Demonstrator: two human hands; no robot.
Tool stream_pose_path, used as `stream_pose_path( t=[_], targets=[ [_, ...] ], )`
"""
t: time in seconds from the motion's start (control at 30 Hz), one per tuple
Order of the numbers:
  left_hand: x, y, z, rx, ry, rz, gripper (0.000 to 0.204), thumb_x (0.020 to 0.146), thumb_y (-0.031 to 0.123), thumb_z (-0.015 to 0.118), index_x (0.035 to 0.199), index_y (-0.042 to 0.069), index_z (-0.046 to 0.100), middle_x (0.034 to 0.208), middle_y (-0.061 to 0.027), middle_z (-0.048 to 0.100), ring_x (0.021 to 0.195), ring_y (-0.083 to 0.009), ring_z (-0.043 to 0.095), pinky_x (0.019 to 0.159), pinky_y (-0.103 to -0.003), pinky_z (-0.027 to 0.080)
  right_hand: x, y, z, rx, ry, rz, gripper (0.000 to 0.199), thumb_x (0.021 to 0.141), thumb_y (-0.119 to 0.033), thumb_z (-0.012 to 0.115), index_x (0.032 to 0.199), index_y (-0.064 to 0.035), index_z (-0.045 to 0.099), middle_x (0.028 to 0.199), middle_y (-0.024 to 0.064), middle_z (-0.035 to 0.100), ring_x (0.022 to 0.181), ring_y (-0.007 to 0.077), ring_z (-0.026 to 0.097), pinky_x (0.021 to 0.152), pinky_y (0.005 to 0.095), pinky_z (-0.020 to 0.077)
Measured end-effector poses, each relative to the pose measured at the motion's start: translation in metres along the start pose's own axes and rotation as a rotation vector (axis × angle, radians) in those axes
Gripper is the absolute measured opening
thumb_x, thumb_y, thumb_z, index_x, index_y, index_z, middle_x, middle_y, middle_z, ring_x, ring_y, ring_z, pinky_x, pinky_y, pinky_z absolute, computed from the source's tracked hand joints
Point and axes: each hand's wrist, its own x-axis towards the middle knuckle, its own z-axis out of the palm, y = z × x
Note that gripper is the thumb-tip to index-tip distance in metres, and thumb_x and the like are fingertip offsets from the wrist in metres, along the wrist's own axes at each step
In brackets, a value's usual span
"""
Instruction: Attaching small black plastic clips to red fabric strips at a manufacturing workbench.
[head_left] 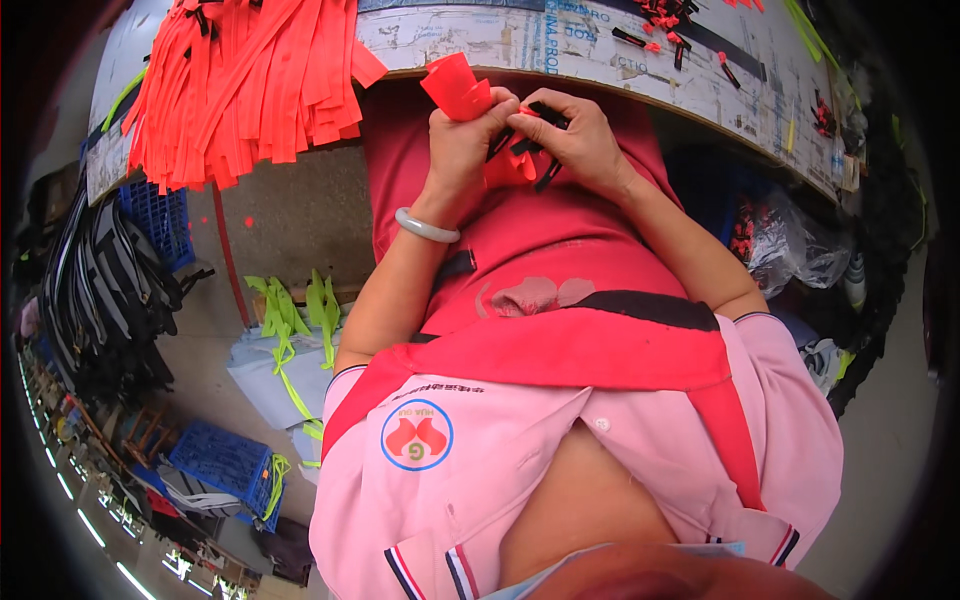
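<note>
Both hands (520,135) pinch a red strap (458,88), half-hiding a black buckle (528,140).

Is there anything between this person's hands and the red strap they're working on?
No. Both the left hand and the right hand already grip the red strap and its black clips, so nothing visible stands between them.

Table edge (600,85) and hanging orange strips (240,90) close ahead.
</note>
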Motion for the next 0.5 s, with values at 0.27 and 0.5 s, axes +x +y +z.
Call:
stream_pose_path(
  t=[0.27,0.5],
  targets=[
    [0.018,0.057,-0.015,-0.159,0.067,0.095,0.012,0.087,0.007,0.065,0.096,0.0,0.065,0.074,0.0005,0.058,0.057,-0.0057,0.047,0.053,-0.022,0.039,-0.004,-0.008,0.022,-0.076,-0.253,0.183,0.021,0.089,-0.019,0.064,0.103,-0.0044,0.066,0.077,-0.0001,0.064,0.062,0.0046,0.052,0.055,0.0234,0.0458],
    [0.003,0.044,-0.101,-0.464,0.133,0.038,0.013,0.095,0.015,0.054,0.103,0.004,0.056,0.084,0.0002,0.053,0.056,-0.0063,0.04,0.052,-0.021,0.034,0.085,-0.108,0.012,-0.069,-0.109,-0.13,0.031,0.088,-0.034,0.066,0.098,-0.004,0.064,0.072,-0.0033,0.06,0.051,0.0001,0.047,0.043,0.0156,0.0351]
  ],
)
